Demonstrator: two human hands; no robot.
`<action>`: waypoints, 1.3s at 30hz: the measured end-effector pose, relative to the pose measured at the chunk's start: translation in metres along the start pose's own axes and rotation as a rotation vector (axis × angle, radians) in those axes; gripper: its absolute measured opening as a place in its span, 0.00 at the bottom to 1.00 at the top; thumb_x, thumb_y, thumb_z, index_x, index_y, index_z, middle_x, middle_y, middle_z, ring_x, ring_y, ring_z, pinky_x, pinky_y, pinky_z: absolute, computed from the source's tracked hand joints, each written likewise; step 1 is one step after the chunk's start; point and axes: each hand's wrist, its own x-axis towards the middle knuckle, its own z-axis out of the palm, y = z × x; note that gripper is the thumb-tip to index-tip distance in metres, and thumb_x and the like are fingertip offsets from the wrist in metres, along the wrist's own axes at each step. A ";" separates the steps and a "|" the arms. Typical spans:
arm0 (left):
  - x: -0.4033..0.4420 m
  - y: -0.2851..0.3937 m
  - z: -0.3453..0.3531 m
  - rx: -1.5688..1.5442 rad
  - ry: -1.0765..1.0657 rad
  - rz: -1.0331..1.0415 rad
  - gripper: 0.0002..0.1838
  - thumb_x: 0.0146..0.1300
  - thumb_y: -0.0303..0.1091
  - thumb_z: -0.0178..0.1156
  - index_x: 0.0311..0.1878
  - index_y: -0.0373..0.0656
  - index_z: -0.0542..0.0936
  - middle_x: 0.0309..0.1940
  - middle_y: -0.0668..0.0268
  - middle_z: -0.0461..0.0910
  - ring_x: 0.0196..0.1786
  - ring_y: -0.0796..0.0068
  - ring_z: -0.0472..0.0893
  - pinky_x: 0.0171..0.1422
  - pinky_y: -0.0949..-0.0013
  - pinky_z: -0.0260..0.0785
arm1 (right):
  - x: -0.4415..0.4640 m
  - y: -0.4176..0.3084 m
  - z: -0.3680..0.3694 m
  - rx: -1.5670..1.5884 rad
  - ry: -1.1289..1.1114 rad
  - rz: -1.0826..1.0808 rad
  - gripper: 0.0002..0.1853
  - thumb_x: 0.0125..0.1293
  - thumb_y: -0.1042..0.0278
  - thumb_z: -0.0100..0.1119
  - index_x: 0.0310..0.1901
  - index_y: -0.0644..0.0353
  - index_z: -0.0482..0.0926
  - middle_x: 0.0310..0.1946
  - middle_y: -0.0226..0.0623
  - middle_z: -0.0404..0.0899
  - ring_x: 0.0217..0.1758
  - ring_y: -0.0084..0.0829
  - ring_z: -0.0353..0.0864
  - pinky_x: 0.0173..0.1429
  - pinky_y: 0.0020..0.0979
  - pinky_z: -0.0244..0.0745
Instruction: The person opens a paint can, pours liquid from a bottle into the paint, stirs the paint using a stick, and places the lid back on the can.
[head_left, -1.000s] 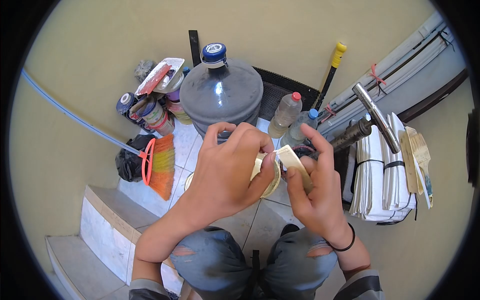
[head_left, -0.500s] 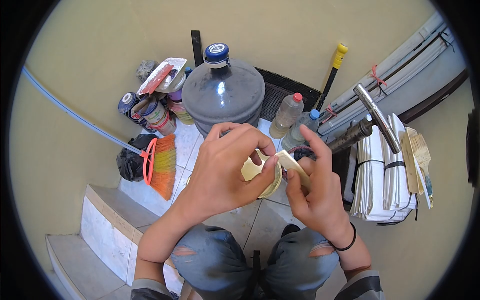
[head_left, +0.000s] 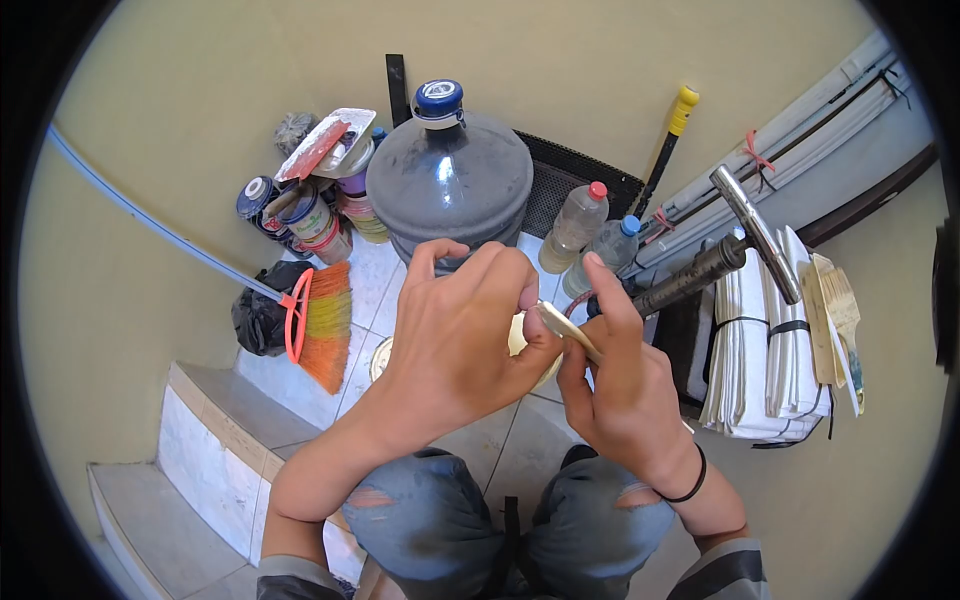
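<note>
Between my hands is a small cream-coloured piece (head_left: 568, 328) with a flat, curved edge, like a roll of tape seen nearly edge-on; its exact kind is not clear. My right hand (head_left: 630, 390) grips its lower end between thumb and fingers, index finger pointing up. At its upper end, the thumb and index finger of my left hand (head_left: 455, 335) pinch together. Behind them a round pale-yellow container (head_left: 381, 358) stands on the floor, mostly covered by my left hand.
Ahead stands a large water jug (head_left: 450, 185), with two plastic bottles (head_left: 575, 228) to its right. Paint cans (head_left: 318, 228) and a broom (head_left: 325, 325) are left, above tiled steps (head_left: 215, 470). Rightward are a pump handle (head_left: 755, 235), tied white bundles (head_left: 745, 350) and a paintbrush (head_left: 840, 300).
My right hand has turned slightly, so the cream piece now shows thinner and more edge-on. The left fingers have shifted a little and cover more of the pale container.
</note>
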 end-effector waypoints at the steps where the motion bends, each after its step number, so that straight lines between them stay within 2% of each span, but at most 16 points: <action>1: 0.000 0.000 0.000 0.008 0.008 -0.006 0.13 0.52 0.23 0.70 0.37 0.46 0.76 0.28 0.72 0.76 0.30 0.69 0.80 0.60 0.57 0.67 | 0.000 -0.001 0.000 -0.003 -0.003 0.013 0.40 0.68 0.84 0.67 0.79 0.74 0.61 0.50 0.53 0.90 0.38 0.50 0.93 0.40 0.45 0.87; 8: 0.001 0.010 -0.010 0.041 0.024 -0.038 0.13 0.51 0.22 0.68 0.37 0.45 0.74 0.25 0.70 0.72 0.27 0.67 0.76 0.59 0.58 0.65 | -0.001 -0.008 -0.001 0.295 0.013 0.126 0.36 0.75 0.82 0.63 0.80 0.73 0.58 0.36 0.46 0.88 0.34 0.41 0.92 0.38 0.35 0.83; 12: -0.001 -0.016 -0.024 0.217 0.053 -0.041 0.14 0.54 0.28 0.71 0.38 0.42 0.74 0.32 0.64 0.78 0.35 0.58 0.80 0.56 0.52 0.64 | 0.000 -0.005 -0.002 0.693 0.203 0.457 0.29 0.82 0.76 0.54 0.79 0.68 0.60 0.32 0.34 0.86 0.35 0.16 0.79 0.41 0.23 0.74; 14: -0.002 -0.027 -0.029 0.047 0.142 -0.278 0.12 0.56 0.23 0.68 0.38 0.40 0.73 0.33 0.64 0.80 0.35 0.68 0.82 0.52 0.57 0.70 | 0.002 -0.006 -0.016 0.774 0.089 0.560 0.29 0.83 0.73 0.54 0.80 0.68 0.59 0.32 0.29 0.83 0.37 0.14 0.77 0.47 0.21 0.73; 17: -0.001 -0.024 -0.021 -0.342 0.147 -0.334 0.07 0.67 0.17 0.59 0.40 0.38 0.72 0.37 0.65 0.79 0.35 0.76 0.82 0.41 0.70 0.79 | 0.001 0.000 -0.024 0.993 0.013 0.629 0.26 0.84 0.72 0.54 0.78 0.66 0.63 0.33 0.25 0.81 0.38 0.12 0.74 0.46 0.20 0.70; 19: -0.002 -0.019 -0.020 -0.461 0.103 -0.355 0.08 0.66 0.15 0.60 0.41 0.38 0.73 0.38 0.64 0.80 0.37 0.78 0.82 0.43 0.71 0.79 | 0.000 0.006 -0.022 1.098 0.016 0.609 0.23 0.85 0.71 0.53 0.76 0.64 0.67 0.34 0.23 0.80 0.38 0.11 0.73 0.44 0.21 0.68; 22: -0.002 -0.013 -0.016 -0.528 0.044 -0.365 0.09 0.66 0.13 0.60 0.42 0.38 0.73 0.41 0.62 0.82 0.37 0.77 0.81 0.43 0.72 0.79 | -0.006 0.028 -0.008 0.813 0.114 0.368 0.16 0.83 0.71 0.54 0.67 0.63 0.75 0.31 0.33 0.82 0.34 0.23 0.80 0.41 0.32 0.74; 27: 0.015 0.014 -0.016 -0.632 0.027 -0.382 0.09 0.72 0.17 0.66 0.43 0.37 0.74 0.43 0.60 0.80 0.36 0.79 0.80 0.41 0.74 0.79 | -0.005 0.024 -0.023 0.660 0.182 0.393 0.11 0.84 0.64 0.55 0.47 0.65 0.74 0.22 0.55 0.77 0.26 0.58 0.82 0.32 0.49 0.70; 28: 0.027 0.028 -0.016 -0.640 0.015 -0.359 0.09 0.72 0.17 0.66 0.43 0.37 0.74 0.43 0.60 0.80 0.36 0.79 0.80 0.41 0.74 0.79 | -0.005 0.028 -0.022 0.653 0.162 0.391 0.13 0.84 0.63 0.56 0.44 0.66 0.73 0.21 0.56 0.77 0.26 0.61 0.81 0.32 0.51 0.69; 29: 0.039 0.047 -0.016 -0.620 -0.020 -0.294 0.08 0.71 0.17 0.66 0.44 0.37 0.76 0.44 0.60 0.81 0.37 0.79 0.81 0.41 0.74 0.79 | -0.008 0.033 -0.017 0.637 0.155 0.398 0.18 0.86 0.57 0.56 0.43 0.67 0.75 0.22 0.50 0.74 0.24 0.39 0.78 0.33 0.44 0.68; 30: 0.051 0.065 -0.012 -0.600 -0.056 -0.229 0.09 0.70 0.16 0.67 0.46 0.36 0.77 0.45 0.61 0.81 0.37 0.79 0.81 0.41 0.74 0.79 | -0.011 0.039 -0.014 0.635 0.167 0.390 0.18 0.86 0.57 0.56 0.43 0.67 0.75 0.22 0.50 0.74 0.24 0.39 0.78 0.33 0.44 0.68; 32: 0.078 0.106 -0.001 -0.471 -0.021 -0.069 0.09 0.67 0.15 0.68 0.47 0.35 0.81 0.40 0.64 0.82 0.40 0.80 0.82 0.41 0.70 0.79 | -0.012 0.040 -0.011 0.573 0.156 0.363 0.15 0.85 0.62 0.55 0.41 0.66 0.73 0.23 0.57 0.78 0.28 0.63 0.82 0.33 0.54 0.70; 33: 0.093 0.124 0.001 -0.483 -0.103 0.039 0.08 0.68 0.18 0.70 0.47 0.36 0.82 0.41 0.64 0.84 0.41 0.80 0.83 0.42 0.72 0.79 | -0.012 0.037 -0.011 0.554 0.183 0.316 0.14 0.85 0.63 0.55 0.45 0.68 0.76 0.25 0.61 0.79 0.34 0.66 0.83 0.37 0.55 0.74; 34: 0.110 0.142 0.009 -0.490 -0.187 0.146 0.08 0.69 0.22 0.73 0.46 0.36 0.83 0.42 0.63 0.86 0.41 0.80 0.84 0.43 0.73 0.79 | -0.015 0.038 -0.013 0.556 0.187 0.313 0.14 0.85 0.63 0.55 0.45 0.68 0.76 0.25 0.61 0.79 0.34 0.66 0.83 0.37 0.55 0.74; 36: 0.142 0.173 0.047 -0.461 -0.205 0.414 0.06 0.67 0.23 0.74 0.40 0.36 0.84 0.37 0.62 0.88 0.38 0.75 0.86 0.44 0.69 0.79 | -0.021 0.038 -0.018 0.734 0.323 0.138 0.13 0.80 0.65 0.60 0.53 0.68 0.79 0.41 0.58 0.83 0.50 0.56 0.84 0.56 0.52 0.75; 39: 0.179 0.217 0.118 -0.466 -0.286 0.602 0.08 0.67 0.31 0.74 0.42 0.35 0.88 0.37 0.56 0.89 0.36 0.55 0.88 0.48 0.59 0.79 | -0.031 0.051 -0.003 0.730 0.312 0.066 0.15 0.77 0.66 0.64 0.57 0.67 0.81 0.53 0.53 0.84 0.61 0.48 0.83 0.68 0.48 0.75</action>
